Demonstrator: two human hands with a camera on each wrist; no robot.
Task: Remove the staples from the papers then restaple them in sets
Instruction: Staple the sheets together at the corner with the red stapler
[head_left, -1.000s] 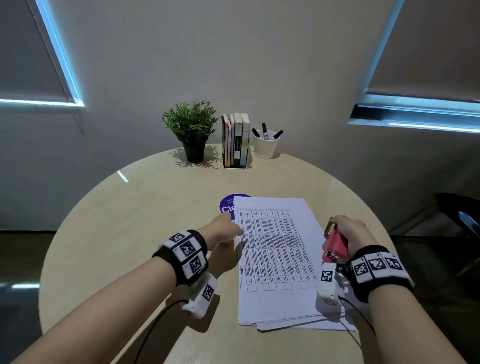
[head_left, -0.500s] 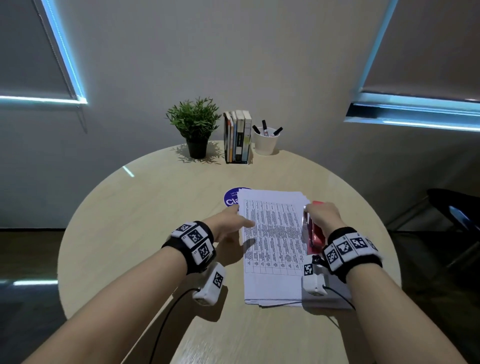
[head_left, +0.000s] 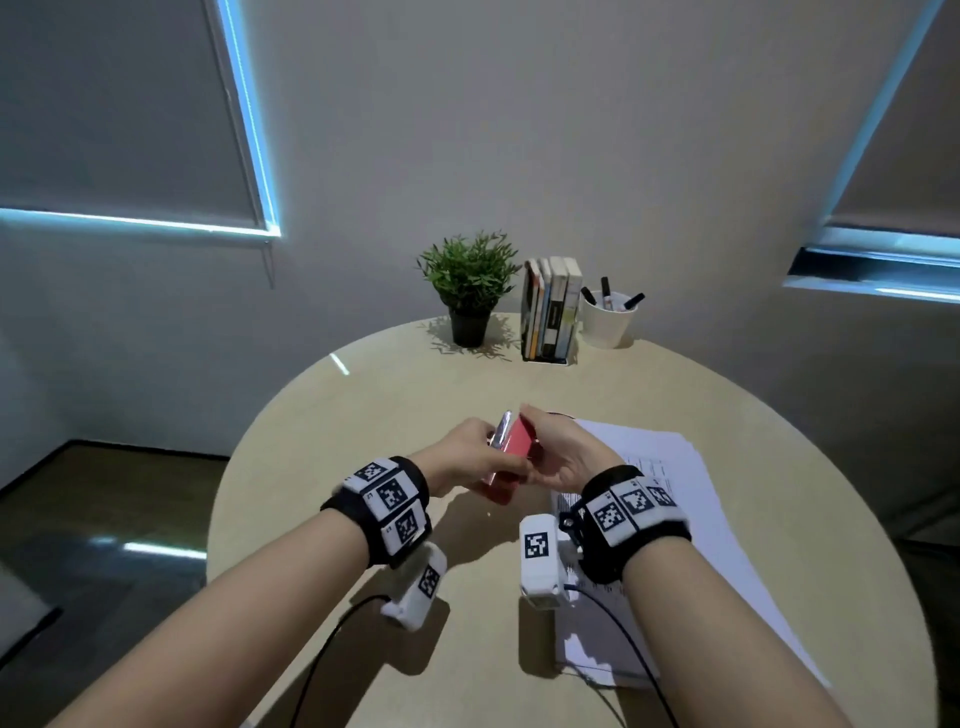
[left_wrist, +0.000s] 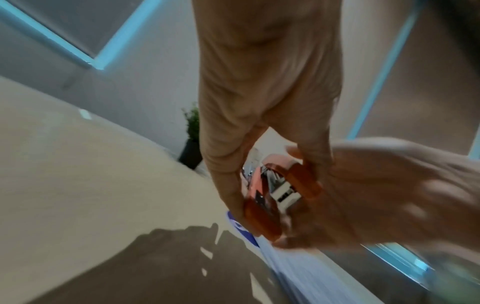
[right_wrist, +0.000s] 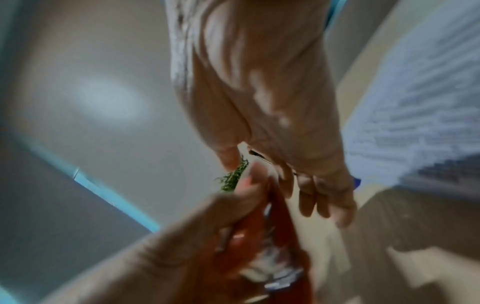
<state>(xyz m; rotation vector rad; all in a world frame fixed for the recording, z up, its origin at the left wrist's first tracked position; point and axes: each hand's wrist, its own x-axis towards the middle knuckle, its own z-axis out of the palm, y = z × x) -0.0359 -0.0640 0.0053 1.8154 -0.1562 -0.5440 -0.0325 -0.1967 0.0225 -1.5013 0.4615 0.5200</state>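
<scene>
Both hands meet above the table, just left of the paper stack. Left hand (head_left: 470, 457) has thumb and fingers curled round one long side of the small red plastic stapler with a metal staple channel (head_left: 511, 452). Right hand (head_left: 566, 457) cups the stapler's other side; its thumb and fingers pinch the red top. In the left wrist view the stapler (left_wrist: 275, 193) looks hinged open, top arm lifted off the base, metal magazine showing between. Right wrist view is blurred; the red body (right_wrist: 272, 226) shows between the two hands, little more

Below and right of the right hand: stack of white printed sheets (head_left: 675, 499) flat on the round pale wooden table (head_left: 322, 478), partly under the right wrist. Whether any staples remain in them I cannot tell. A blue round sticker (left_wrist: 241, 224) peeks out beside the stack's far corner

Beyond the hands, at the far table edge: small green potted plant (head_left: 470, 286), row of upright books (head_left: 553, 306), white cup of markers (head_left: 608, 317)

Risks, as judged:
- stapler sprung wide, so a slip of the thumb could snap it shut on a fingertip
- magazine exposed, so staples could spill if it tips
- stack lies unheld, so a wrist cable could drag the sheets askew
</scene>
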